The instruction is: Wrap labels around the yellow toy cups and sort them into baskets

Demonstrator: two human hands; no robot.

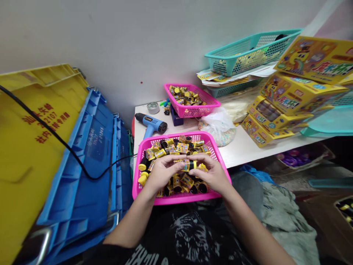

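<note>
Between my two hands lies a small black tube with a yellow cap and a printed yellow wrap (pixel 189 165), on its side. My left hand (pixel 164 170) pinches the wrapped end with thumb and fingers. At the other end, the fingers of my right hand (pixel 211 172) close around the yellow cap. Both hands are above a pink basket (pixel 182 201) filled with similar small black tubes, yellow caps and printed yellow wraps. My palms hide part of the basket's contents.
A blue heat gun (pixel 151 124) and a tape roll (pixel 153 107) lie behind the basket. Farther back are a second pink basket (pixel 193 111), a plastic bag of colourful bits (pixel 219 127) and stacked yellow boxes (pixel 292 97). Blue crates (pixel 91 158) and a black cable (pixel 79 166) are left.
</note>
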